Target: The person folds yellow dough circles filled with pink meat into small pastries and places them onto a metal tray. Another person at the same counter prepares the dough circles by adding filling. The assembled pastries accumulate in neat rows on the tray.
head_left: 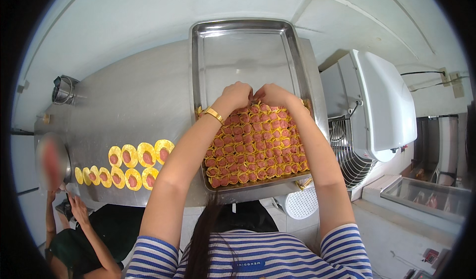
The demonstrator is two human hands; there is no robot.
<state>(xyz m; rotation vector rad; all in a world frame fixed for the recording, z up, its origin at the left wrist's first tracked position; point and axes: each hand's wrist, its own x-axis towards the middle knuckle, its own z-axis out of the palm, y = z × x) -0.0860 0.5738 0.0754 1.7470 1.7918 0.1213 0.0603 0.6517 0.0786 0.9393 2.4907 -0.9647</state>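
Note:
A large steel tray (199, 46) lies in front of me, its near half packed with rows of small open-topped dumplings (253, 145) in yellow wrappers around pink meat filling. At the far edge of these rows, my left hand (239, 95) and my right hand (274, 95) come together with fingers closed. Between their fingertips is a dumpling, partly hidden by the fingers. My left wrist wears a gold-coloured bracelet (214, 114).
Flat yellow wrappers with meat (130, 156) lie in two rows on the steel table (144, 90). At the far left another person's hands (77, 207) are near a bowl of meat (52, 162). A white machine (382, 100) with a wire guard (344, 150) stands right; a white stool (300, 204) is below.

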